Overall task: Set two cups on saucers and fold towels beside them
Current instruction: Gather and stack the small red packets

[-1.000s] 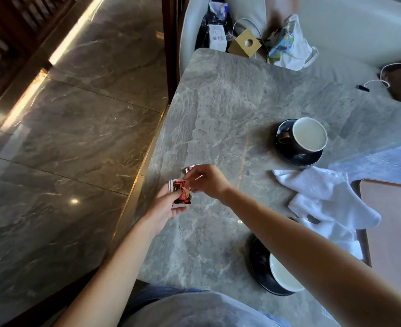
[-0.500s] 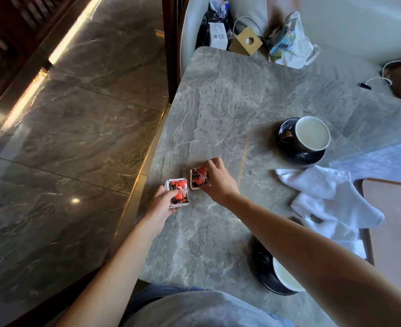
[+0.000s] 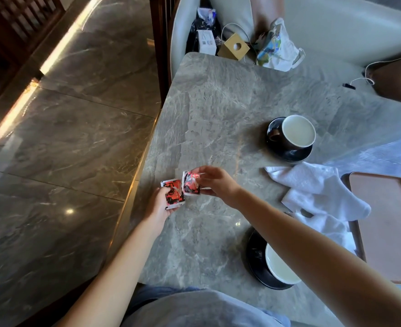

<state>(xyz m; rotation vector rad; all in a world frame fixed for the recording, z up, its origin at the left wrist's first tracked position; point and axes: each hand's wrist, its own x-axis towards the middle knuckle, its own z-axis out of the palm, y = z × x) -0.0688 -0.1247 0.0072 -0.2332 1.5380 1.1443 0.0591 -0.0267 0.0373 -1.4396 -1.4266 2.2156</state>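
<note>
Two dark cups with pale insides stand on black saucers on the grey marble table (image 3: 218,109). The far cup (image 3: 297,133) sits on its saucer (image 3: 289,155). My right forearm partly hides the near cup (image 3: 277,267) and its saucer (image 3: 253,260). Between the cups, white towels (image 3: 317,192) lie crumpled. My left hand (image 3: 159,204) holds a red and black sachet (image 3: 174,193) at the table's left edge. My right hand (image 3: 216,182) pinches a second red sachet (image 3: 191,184) just above the table, beside the first.
A brown tray (image 3: 388,223) lies at the right edge. Beyond the table's far end, a seat holds a printed plastic bag (image 3: 275,48), a small cardboard box (image 3: 233,47), a black bag and cables. Polished stone floor drops off to the left.
My right hand picked up a second red sachet from the table and lifted it next to the sachet in my left hand. My left hand stayed at the table's left edge.
</note>
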